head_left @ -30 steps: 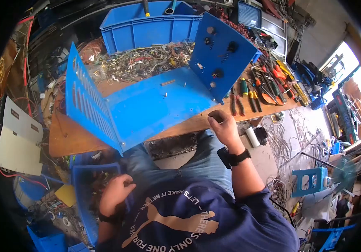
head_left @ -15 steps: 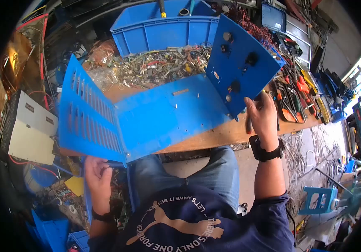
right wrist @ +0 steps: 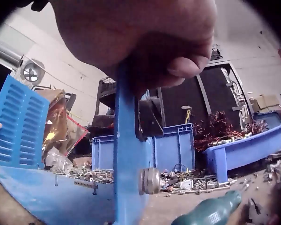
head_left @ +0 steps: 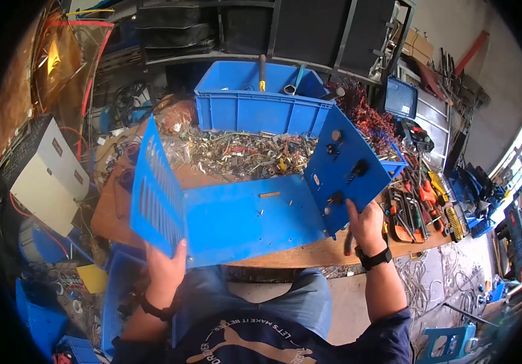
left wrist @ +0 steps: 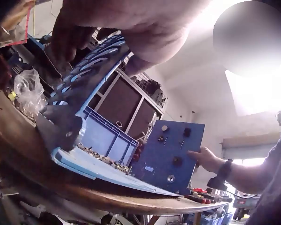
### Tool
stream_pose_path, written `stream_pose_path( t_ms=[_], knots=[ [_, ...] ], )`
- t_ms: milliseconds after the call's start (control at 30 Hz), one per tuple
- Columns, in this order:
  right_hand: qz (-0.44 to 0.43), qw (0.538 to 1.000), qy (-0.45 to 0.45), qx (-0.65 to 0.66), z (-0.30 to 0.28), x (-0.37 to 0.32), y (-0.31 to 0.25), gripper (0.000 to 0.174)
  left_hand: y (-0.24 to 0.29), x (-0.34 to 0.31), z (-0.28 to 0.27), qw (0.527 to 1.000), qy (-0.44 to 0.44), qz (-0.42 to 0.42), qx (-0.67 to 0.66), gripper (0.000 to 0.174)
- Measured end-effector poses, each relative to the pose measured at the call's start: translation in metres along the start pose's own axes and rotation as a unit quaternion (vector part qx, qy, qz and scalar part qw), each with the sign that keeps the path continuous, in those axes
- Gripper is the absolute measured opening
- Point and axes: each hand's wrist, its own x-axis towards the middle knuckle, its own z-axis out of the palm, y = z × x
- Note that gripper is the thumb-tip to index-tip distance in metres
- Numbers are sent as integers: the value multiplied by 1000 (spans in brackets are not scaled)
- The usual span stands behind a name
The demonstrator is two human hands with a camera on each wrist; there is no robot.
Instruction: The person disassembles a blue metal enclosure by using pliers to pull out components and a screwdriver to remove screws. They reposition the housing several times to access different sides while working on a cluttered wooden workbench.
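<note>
A U-shaped blue sheet-metal case (head_left: 236, 227) sits on the wooden table in front of me, with screws and a small strip on its base. Its left side is a slotted panel (head_left: 156, 197); the right one is an upright panel (head_left: 344, 167) carrying black and metal fittings. My left hand (head_left: 167, 273) grips the slotted panel by its near edge, thumb toward the inside and fingers mostly hidden behind. At the other end, my right hand (head_left: 367, 229) holds the near edge of the upright panel, its thumb on the fittings side. Curled fingers reach over that edge in the right wrist view.
Behind the case lie a heap of small metal scraps (head_left: 242, 155) and a large blue crate (head_left: 264, 115) with tools in it. Pliers and other hand tools (head_left: 415, 215) cover the table's right end. A blue basket (head_left: 118, 288) stands below at left.
My left hand has come up from below the table edge onto the slotted panel. The right hand has moved from the table's front to the upright panel. The head view has tilted up.
</note>
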Motion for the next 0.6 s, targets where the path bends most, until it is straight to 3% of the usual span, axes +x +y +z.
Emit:
stream_pose_path(
  t_ms=[133,167,267,300,400,600],
  knots=[
    [-62,998,14,-15,-23,10,-25,12,4,11,-3,989,30,-77,-120,42],
    [-91,995,18,-24,-29,13,-32,11,3,13,-5,991,53,-64,-109,37],
    [-63,996,-19,-64,-56,23,-71,10,-8,25,-11,982,70,-121,-129,35],
    [-74,993,-28,-82,-62,27,-81,10,-21,33,-17,985,63,-98,-128,32],
    [-52,983,-78,-159,-78,42,-107,23,-28,63,-44,986,-22,-141,-92,31],
    [7,969,-158,-188,-83,75,-123,38,-47,104,-55,980,-148,-65,-118,34]
  ],
)
